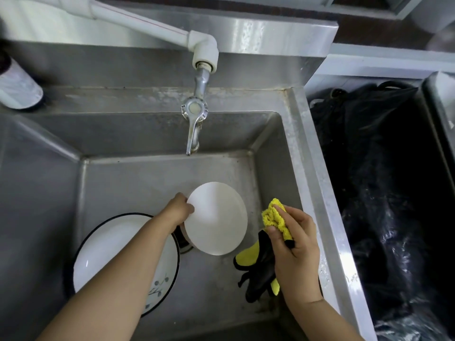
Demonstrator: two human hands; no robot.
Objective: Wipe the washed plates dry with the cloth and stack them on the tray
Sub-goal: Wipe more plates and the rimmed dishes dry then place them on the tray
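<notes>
My left hand (178,209) grips the left rim of a plain white plate (216,219), held tilted over the bottom of the steel sink (273,134). To its right my right hand (294,238) pinches a yellow and black cloth (274,217), bunched at the top and hanging down below the hand, a short gap away from the plate. Under my left forearm a larger white plate with a black rim and a twig pattern (105,247) lies in the sink. No tray is in view.
A metal tap (194,119) hangs from a white pipe (147,23) over the back of the sink. A bin lined with a black bag (379,183) stands to the right of the sink. A white bottle (17,87) rests on the back left ledge.
</notes>
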